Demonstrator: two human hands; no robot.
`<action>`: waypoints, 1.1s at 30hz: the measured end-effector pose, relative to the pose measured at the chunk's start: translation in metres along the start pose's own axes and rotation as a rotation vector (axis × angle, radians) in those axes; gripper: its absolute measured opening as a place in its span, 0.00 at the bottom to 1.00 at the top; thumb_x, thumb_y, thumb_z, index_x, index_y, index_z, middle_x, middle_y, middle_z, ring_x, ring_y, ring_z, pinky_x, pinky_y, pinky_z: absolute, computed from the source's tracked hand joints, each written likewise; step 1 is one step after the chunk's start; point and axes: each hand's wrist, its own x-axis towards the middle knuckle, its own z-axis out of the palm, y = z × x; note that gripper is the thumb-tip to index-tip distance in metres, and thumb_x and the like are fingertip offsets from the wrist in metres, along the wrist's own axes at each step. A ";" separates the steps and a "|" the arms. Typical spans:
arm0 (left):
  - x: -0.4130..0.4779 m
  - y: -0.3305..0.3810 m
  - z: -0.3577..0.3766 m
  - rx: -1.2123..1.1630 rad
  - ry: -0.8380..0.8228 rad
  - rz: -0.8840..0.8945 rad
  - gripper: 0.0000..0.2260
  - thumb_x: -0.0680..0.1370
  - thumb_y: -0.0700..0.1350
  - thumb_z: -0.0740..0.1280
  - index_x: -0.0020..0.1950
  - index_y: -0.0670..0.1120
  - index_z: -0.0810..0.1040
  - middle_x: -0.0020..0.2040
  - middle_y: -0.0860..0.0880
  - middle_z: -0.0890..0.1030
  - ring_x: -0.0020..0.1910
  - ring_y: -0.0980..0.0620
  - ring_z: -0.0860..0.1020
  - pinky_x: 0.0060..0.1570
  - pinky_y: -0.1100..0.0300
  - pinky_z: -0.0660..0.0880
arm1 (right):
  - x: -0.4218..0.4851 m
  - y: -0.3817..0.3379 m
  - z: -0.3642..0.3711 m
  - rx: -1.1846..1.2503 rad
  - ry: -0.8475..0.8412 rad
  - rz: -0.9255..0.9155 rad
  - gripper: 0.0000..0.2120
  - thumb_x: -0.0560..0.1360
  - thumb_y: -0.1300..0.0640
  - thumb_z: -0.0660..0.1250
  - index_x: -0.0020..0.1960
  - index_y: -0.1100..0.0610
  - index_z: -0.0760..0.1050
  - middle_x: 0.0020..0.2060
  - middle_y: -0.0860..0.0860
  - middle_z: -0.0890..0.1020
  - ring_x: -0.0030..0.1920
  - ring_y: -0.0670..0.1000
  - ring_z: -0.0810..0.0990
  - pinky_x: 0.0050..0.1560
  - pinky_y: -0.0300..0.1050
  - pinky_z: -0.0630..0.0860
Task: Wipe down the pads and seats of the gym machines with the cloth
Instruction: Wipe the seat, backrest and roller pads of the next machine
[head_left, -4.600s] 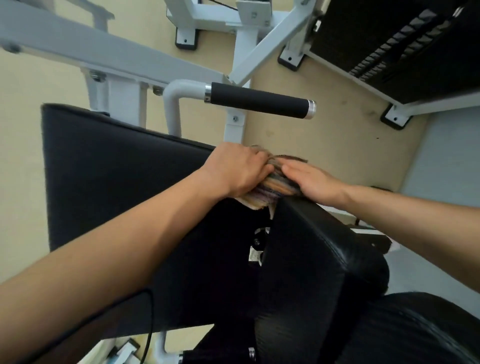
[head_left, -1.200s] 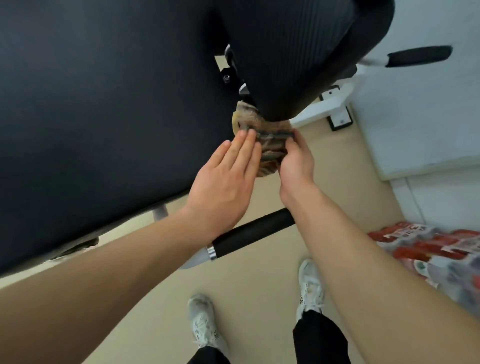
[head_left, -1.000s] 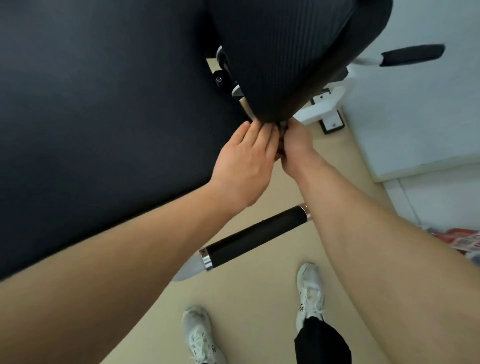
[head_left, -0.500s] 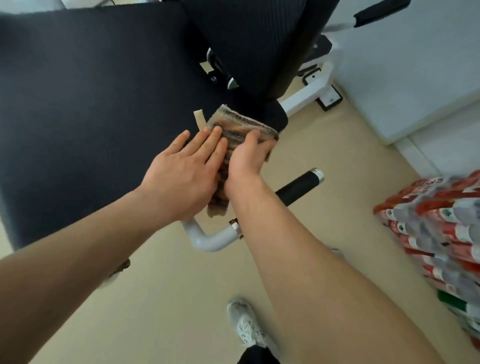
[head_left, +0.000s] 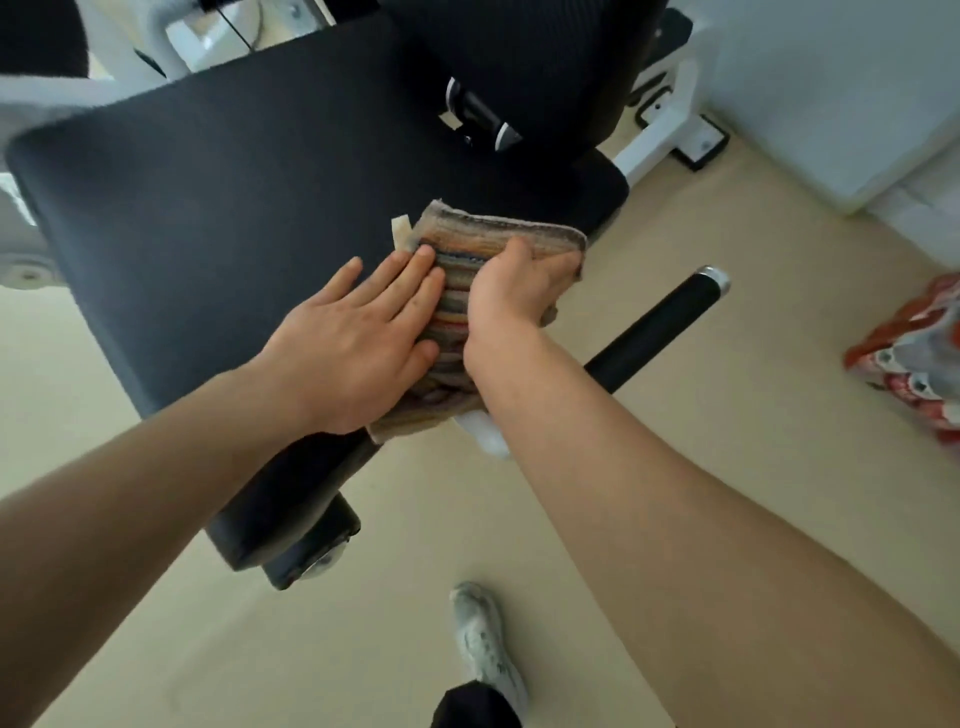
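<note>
Wiping the large black pad (head_left: 218, 208) of a gym machine with a folded striped cloth (head_left: 483, 244), both hands pressing on it.

The left hand (head_left: 358, 338) is lying flat and open, fingers (head_left: 410, 275) spread, its fingertips resting on the cloth's left part and its palm on the pad. The right hand (head_left: 514, 291) is curling over the cloth's right edge, partly closed and gripping it against the pad's corner. The cloth is sitting between and under the two hands, hanging a little off the pad's near edge. Below the right forearm a black handle grip (head_left: 660, 327) is sticking out; a ribbed black seat back (head_left: 545, 62) is rising beyond the hands. This looks like the wiping step on this pad, with most of its surface lying to the left of the left hand. The next move probably calls for sliding the cloth leftward under steady pressure, without letting it bunch.
</note>
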 end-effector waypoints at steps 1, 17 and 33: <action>0.013 0.001 -0.002 -0.010 0.006 -0.004 0.31 0.82 0.58 0.37 0.82 0.45 0.43 0.82 0.45 0.43 0.81 0.48 0.44 0.79 0.47 0.44 | 0.006 -0.005 0.004 0.025 0.060 0.024 0.30 0.83 0.52 0.53 0.81 0.53 0.47 0.80 0.53 0.56 0.76 0.60 0.60 0.76 0.61 0.59; -0.123 -0.039 0.037 0.028 -0.014 0.089 0.33 0.80 0.59 0.32 0.81 0.45 0.40 0.81 0.44 0.39 0.81 0.46 0.41 0.77 0.45 0.47 | -0.159 0.126 0.003 0.192 -0.205 -0.322 0.34 0.82 0.47 0.54 0.81 0.48 0.39 0.81 0.47 0.51 0.79 0.47 0.55 0.78 0.36 0.51; -0.194 -0.041 0.087 -0.032 0.192 0.073 0.28 0.84 0.57 0.39 0.82 0.46 0.45 0.82 0.47 0.45 0.81 0.48 0.43 0.79 0.45 0.48 | -0.217 0.198 0.000 0.208 -0.305 -0.567 0.31 0.83 0.46 0.49 0.82 0.51 0.41 0.81 0.46 0.52 0.79 0.42 0.54 0.78 0.42 0.56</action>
